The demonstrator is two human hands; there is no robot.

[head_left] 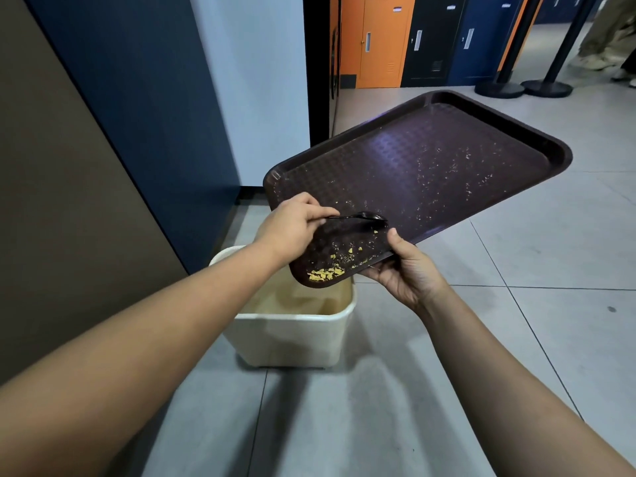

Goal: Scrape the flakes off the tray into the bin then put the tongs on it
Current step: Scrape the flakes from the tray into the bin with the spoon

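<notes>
Cream plastic, nearest you on the floor tiles: the bin (292, 335) stands open-topped between your forearms, a brownish liner sagging inside it. Your right hand (406, 273) grips the tray (430, 160) by its near edge, thumb on top and fingers pressed up from underneath, holding it tilted so the low corner hangs over the bin's mouth. Your left hand (292, 228) pinches the handle of a dark spoon-shaped utensil (364, 217), fingers closed tight around it, its bowl resting on the tray surface just above your right thumb.

You are mid-scrape, I judge — the yellow flakes (325, 274) have gathered in that low corner, right at the lip, but they are not yet over the edge. The next move calls for a short stroke down toward the corner, with the tray tipped a little steeper so the heap slides off cleanly into the liner rather than onto the tiles.

Finer crumbs (451, 166) are scattered across the far half of the tray and will need a longer sweep afterwards. No tongs are in view, so that step waits.

Farther off stand a blue wall panel (144, 108), orange and dark lockers (382, 39) — and two black stanchion bases (523, 88) well clear of you.
</notes>
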